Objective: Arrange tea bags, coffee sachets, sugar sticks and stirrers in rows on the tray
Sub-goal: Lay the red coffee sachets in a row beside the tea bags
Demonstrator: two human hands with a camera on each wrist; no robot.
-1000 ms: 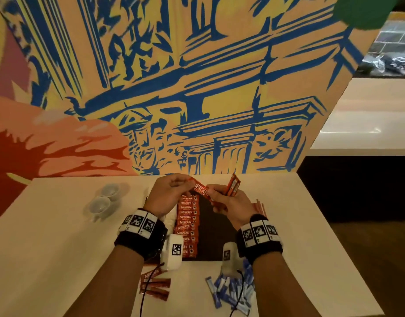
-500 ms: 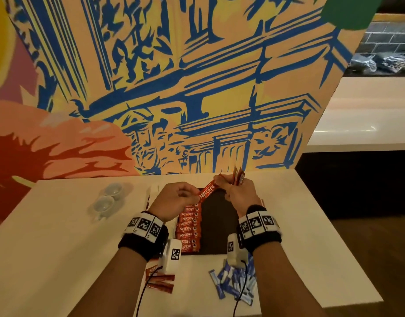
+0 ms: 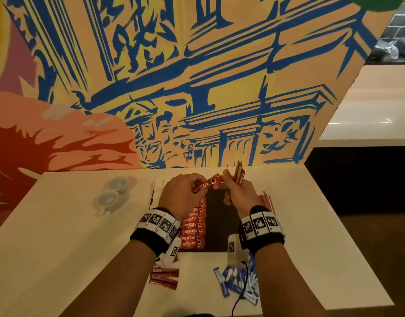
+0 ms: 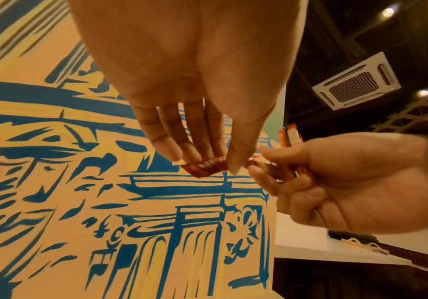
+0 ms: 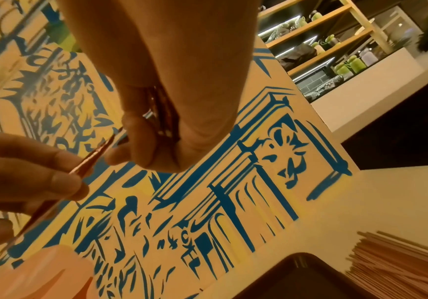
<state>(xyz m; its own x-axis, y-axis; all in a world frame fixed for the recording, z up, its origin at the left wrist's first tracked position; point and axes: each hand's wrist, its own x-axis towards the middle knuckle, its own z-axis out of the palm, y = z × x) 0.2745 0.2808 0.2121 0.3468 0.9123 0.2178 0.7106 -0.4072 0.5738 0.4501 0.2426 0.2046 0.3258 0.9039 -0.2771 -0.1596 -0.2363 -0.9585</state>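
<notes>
— Head view first: what are the hands doing?

— Both are raised over the far end of the dark tray (image 3: 216, 225). The left hand (image 3: 182, 195) pinches one end of a red coffee sachet (image 3: 206, 185) between thumb and fingertips; the right hand (image 3: 239, 194) pinches the other end, so the sachet spans the gap between them, above the tray and not touching it.

— Is the right hand holding anything else?

— Yes, a few spare sachets (image 3: 239, 176) stick up out of its curled fingers, near the mural wall (image 3: 197, 76).

— And on the tray?

— A row of sachets (image 3: 193, 229) lies stacked along its left side, labels up. The rest of the tray shows bare and dark.

— What lies around it?

— Near the front edge of the white table (image 3: 59, 236) sit a small pile of red sachets (image 3: 165, 276) and, to the right, a heap of blue sticks (image 3: 237, 282). Thin wooden stirrers (image 5: 400, 263) lie just beside the tray's right edge. Two small cups (image 3: 112, 192) stand well apart to the left.

— Do the wrist views agree?

— The left wrist view shows the thumb and fingers closed on the sachet; the right wrist view shows it edge-on, blurred.
</notes>
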